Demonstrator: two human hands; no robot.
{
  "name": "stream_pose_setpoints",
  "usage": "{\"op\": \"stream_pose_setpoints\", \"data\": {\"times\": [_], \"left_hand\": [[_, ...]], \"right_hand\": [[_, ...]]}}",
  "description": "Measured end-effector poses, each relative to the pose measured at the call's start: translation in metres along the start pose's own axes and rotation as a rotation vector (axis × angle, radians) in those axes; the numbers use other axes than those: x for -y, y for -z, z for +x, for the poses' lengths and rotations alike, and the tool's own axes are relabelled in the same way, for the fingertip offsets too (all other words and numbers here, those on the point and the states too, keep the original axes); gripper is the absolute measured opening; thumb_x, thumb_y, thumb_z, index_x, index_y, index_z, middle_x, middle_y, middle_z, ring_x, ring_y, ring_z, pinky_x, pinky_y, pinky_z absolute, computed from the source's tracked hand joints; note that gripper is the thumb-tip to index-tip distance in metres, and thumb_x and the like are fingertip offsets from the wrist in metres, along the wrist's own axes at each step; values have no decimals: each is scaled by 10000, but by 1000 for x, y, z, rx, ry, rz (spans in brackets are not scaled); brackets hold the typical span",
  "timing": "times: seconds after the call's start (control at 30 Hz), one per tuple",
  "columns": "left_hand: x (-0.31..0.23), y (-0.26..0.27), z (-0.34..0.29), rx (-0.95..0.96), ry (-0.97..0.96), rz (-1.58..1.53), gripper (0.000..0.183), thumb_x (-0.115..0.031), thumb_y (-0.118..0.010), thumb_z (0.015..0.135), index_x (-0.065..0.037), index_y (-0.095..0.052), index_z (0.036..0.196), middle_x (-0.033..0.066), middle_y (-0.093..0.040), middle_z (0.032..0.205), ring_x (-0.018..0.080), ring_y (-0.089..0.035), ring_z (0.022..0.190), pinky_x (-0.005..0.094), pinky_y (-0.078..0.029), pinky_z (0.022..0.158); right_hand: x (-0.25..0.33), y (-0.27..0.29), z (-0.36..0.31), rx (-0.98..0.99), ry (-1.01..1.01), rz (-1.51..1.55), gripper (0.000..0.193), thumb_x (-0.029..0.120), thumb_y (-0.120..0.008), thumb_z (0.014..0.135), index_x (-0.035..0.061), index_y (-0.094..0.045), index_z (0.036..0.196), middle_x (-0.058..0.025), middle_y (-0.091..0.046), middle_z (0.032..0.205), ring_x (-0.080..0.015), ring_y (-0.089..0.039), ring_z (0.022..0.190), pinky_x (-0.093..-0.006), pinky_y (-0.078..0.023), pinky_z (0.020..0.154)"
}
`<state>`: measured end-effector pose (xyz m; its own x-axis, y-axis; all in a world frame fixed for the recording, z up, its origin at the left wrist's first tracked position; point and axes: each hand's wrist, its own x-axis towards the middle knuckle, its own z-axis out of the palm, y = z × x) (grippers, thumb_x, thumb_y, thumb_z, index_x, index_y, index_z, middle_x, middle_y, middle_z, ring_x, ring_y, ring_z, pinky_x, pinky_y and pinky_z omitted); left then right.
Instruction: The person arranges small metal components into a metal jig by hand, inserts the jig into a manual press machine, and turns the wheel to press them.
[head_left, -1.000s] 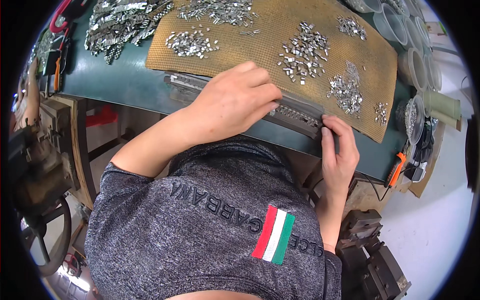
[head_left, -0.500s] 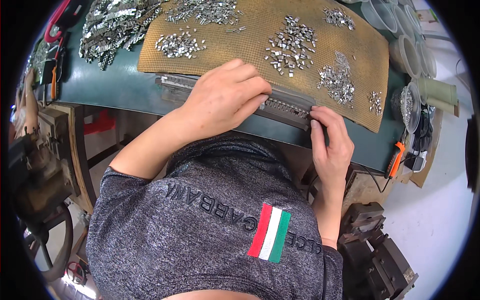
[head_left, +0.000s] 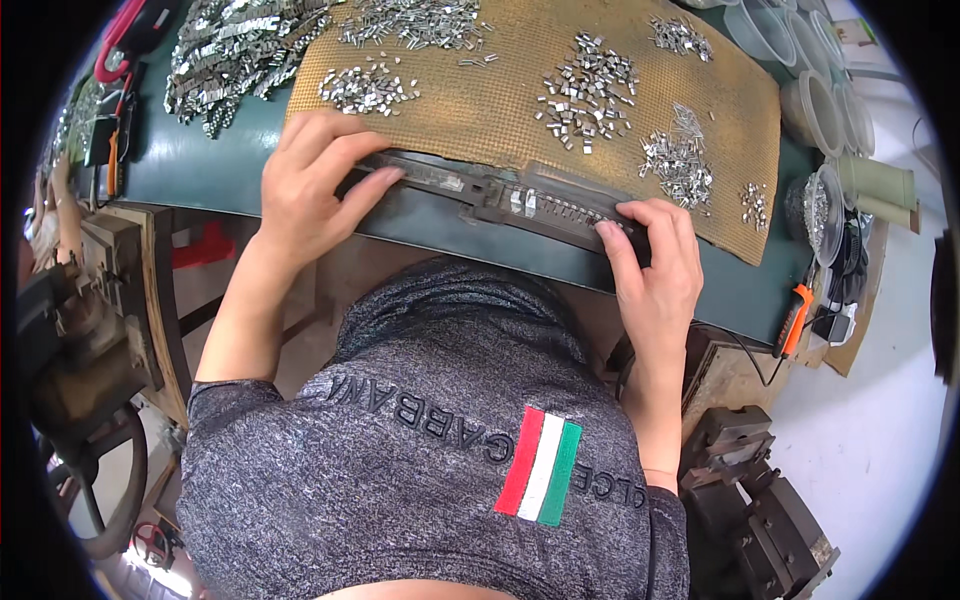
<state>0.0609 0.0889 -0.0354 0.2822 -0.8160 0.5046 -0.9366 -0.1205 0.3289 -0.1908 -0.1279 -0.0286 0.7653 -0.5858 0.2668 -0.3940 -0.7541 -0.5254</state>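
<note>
A long dark metal jig (head_left: pixel 487 206) lies along the near edge of a tan textured mat (head_left: pixel 470 110). My left hand (head_left: pixel 312 185) has its fingers and thumb closed round the jig's left end. At the other end, my right hand (head_left: pixel 658 250) pinches the jig between thumb and fingers. A row of small slots runs along the jig's right half, with a few shiny silver pieces (head_left: pixel 522 202) near its middle. Beyond the jig, small silver metal pieces lie in several piles, among them flat bits (head_left: pixel 367 90), blocky links (head_left: pixel 588 90) and thin pins (head_left: pixel 678 165).
Linked metal strips (head_left: pixel 235 65) are heaped at the far left of the green table (head_left: pixel 190 170). Clear plastic tubs (head_left: pixel 808 110) line the right side. An orange-handled tool (head_left: pixel 795 320) hangs over the right edge. Another person's arm (head_left: pixel 66 215) shows at far left.
My left hand has moved left from the jig's middle to its left end, uncovering the middle and its silver pieces. My right hand has shifted slightly and still grips the right end.
</note>
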Motion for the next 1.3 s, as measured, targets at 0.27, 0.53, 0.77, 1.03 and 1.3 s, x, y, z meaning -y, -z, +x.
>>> {"op": "stream_pose_setpoints", "data": {"times": [0.27, 0.53, 0.77, 1.03, 1.3], "left_hand": [[14, 5, -11, 73, -36, 109, 378, -211, -864, 700, -67, -682, 999, 68, -644, 1032, 302, -611, 958, 401, -509, 811], [1, 39, 3, 72, -193, -25, 458, -206, -913, 599, -43, -672, 953, 73, -630, 851, 284, -628, 788, 380, -512, 679], [-52, 9, 40, 22, -369, -473, 448, -315, -879, 671, -44, -739, 1000, 61, -636, 934, 283, -646, 880, 395, -557, 746], [-100, -83, 68, 134, -326, -391, 410, -176, -836, 726, -64, -704, 1098, 71, -592, 1001, 294, -605, 972, 403, -531, 824], [-67, -63, 62, 158, -208, -228, 461, -199, -848, 737, -57, -712, 1154, 78, -608, 958, 277, -600, 890, 388, -523, 759]], "right_hand": [[8, -2, 4, 49, -25, -97, 279, 241, -831, 811, 85, -689, 992, -67, -657, 1000, -277, -639, 933, -392, -484, 823], [-15, 16, -3, 56, -113, 249, 152, 52, -724, 907, 21, -731, 1055, -98, -697, 1039, -211, -680, 927, -310, -530, 809], [-39, 30, -20, 1, -22, 2, 165, 46, -722, 899, 46, -750, 1061, -100, -705, 1043, -260, -661, 935, -348, -520, 839], [-39, 39, -20, 93, -2, -102, 281, 75, -731, 866, 83, -727, 1147, -78, -687, 1097, -281, -639, 994, -382, -504, 868], [-44, 53, -20, 177, -163, 239, 247, 60, -776, 848, 54, -703, 1083, -101, -713, 938, -241, -696, 814, -338, -544, 745]]}}
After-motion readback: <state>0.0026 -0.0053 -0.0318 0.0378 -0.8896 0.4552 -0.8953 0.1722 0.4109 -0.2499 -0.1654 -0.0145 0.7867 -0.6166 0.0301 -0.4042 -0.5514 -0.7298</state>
